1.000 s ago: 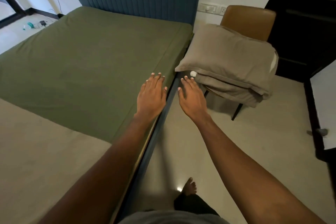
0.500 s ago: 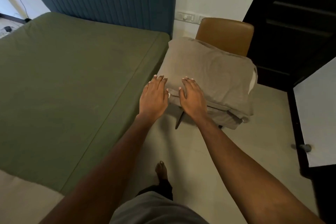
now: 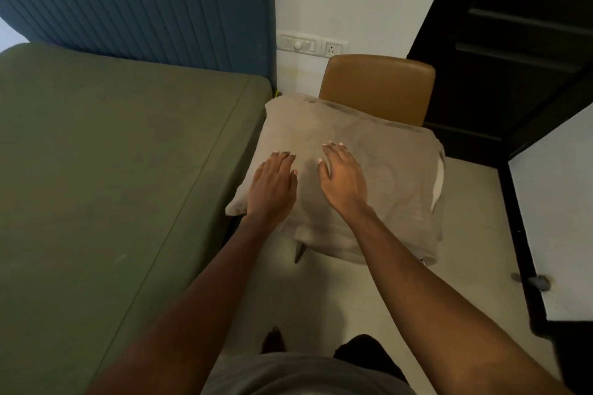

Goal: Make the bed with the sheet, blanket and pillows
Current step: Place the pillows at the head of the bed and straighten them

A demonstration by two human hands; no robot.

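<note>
A stack of taupe pillows (image 3: 378, 170) lies on a tan chair (image 3: 378, 86) to the right of the bed. The bed (image 3: 112, 170) wears a smooth olive-green sheet. My left hand (image 3: 272, 184) is over the near left part of the top pillow, fingers straight and together. My right hand (image 3: 343, 176) is over its middle, fingers straight and slightly spread. Neither hand grips anything; whether the palms touch the fabric is unclear. No blanket is in view.
A blue ribbed headboard (image 3: 138, 0) stands behind the bed. A wall socket panel (image 3: 311, 45) sits between headboard and chair. A dark wardrobe (image 3: 513, 51) and a white door (image 3: 555, 218) with a knob close in the right side. Pale floor (image 3: 321, 295) runs between bed and chair.
I have stepped toward the chair. Both hands moved from the bed's edge forward and right, to above the top pillow. The beige cover on the bed's near part has left the view.
</note>
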